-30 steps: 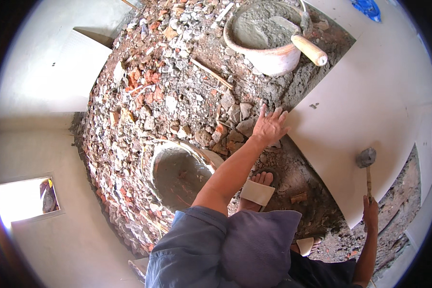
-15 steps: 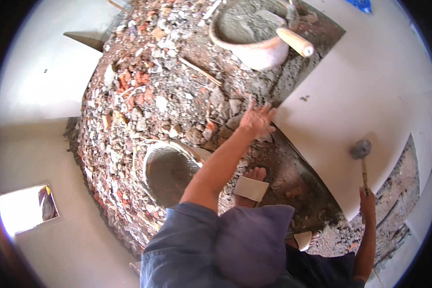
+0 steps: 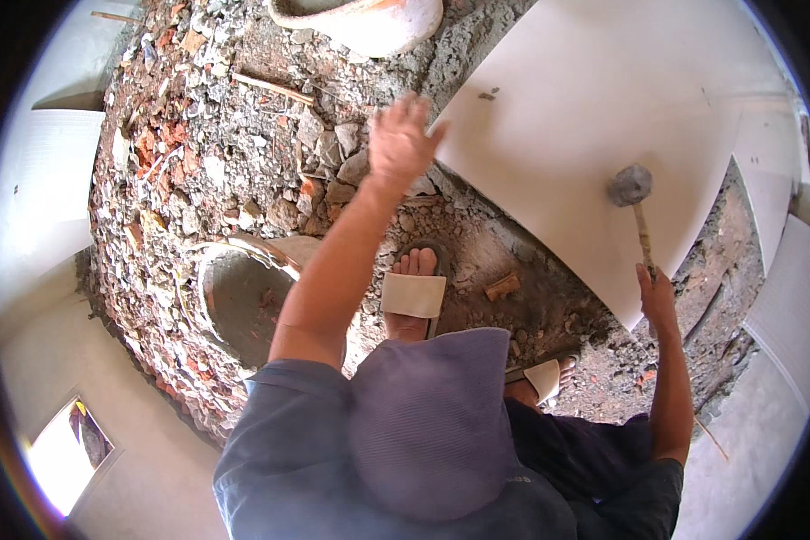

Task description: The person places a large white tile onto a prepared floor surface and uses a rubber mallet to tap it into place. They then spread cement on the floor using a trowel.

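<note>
My right hand (image 3: 658, 297) is closed around the handle of a mallet (image 3: 644, 229). The mallet's dark grey head is above the large white tile (image 3: 562, 117). At the tile's left edge is my left hand (image 3: 403, 144), its fingers spread and nothing in it. Its thumb reaches toward that edge; whether it touches cannot be made out. Small dark grey bits (image 3: 489, 94) lie on the tile near the same edge.
Broken stone and brick rubble (image 3: 216, 171) covers the ground at left. A bucket (image 3: 234, 301) with grey contents stands by my left forearm, and a pale basin (image 3: 378, 27) is at the top. My sandalled feet (image 3: 414, 292) are beside the tile. More pale tiles (image 3: 787, 279) lie at far right.
The view has shifted, so the tile, buckets and feet appear higher and further left. The right hand still holds the mallet over the tile; the left hand stays open near the tile's edge.
</note>
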Demonstrator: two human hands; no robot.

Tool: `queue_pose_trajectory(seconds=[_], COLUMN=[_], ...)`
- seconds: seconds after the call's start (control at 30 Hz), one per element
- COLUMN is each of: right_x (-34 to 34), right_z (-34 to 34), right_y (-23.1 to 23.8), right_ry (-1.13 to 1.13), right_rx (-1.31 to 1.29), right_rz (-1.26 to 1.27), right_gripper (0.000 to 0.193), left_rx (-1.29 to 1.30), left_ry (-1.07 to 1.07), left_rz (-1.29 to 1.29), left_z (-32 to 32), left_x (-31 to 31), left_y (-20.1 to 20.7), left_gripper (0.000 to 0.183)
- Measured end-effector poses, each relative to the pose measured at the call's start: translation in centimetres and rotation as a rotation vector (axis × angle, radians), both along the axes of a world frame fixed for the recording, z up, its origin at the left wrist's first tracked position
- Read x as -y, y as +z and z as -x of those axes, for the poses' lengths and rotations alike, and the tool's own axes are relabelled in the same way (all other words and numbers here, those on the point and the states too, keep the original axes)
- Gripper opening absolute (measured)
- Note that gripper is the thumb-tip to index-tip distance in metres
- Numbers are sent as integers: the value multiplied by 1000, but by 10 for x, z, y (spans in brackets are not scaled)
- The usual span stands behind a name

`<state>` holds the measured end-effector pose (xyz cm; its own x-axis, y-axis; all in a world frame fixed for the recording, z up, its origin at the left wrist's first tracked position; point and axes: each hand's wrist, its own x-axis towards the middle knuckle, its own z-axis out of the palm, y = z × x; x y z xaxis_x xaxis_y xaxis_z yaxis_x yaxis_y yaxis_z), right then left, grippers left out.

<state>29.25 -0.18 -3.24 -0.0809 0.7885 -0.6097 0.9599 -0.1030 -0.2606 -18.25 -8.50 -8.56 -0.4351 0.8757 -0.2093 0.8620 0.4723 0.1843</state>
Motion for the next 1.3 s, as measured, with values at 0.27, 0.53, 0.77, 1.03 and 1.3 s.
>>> queue_pose_trajectory(seconds=[0.27, 0.53, 0.77, 1.03, 1.3], right_x=[22, 26, 27, 39, -7], right_z=[0, -3, -5, 22, 76], right_y=[-27, -35, -39, -35, -19], right_ry=[47, 66, 45, -4, -8], right_rx=[-70, -35, -46, -88, -431], right_rz=[-67, -158, -199, -220, -671], right_gripper=[75, 74, 73, 53, 43], left_rx=[-288, -214, -213, -127, 42], left_ry=[-217, -270, -256, -305, -236], left_rz=[235, 298, 51, 61, 284], left_z=[-65, 35, 41, -78, -124], left_x=[14, 31, 34, 10, -12], left_y=[-23, -16, -31, -24, -25], left_gripper=[69, 28, 20, 113, 117])
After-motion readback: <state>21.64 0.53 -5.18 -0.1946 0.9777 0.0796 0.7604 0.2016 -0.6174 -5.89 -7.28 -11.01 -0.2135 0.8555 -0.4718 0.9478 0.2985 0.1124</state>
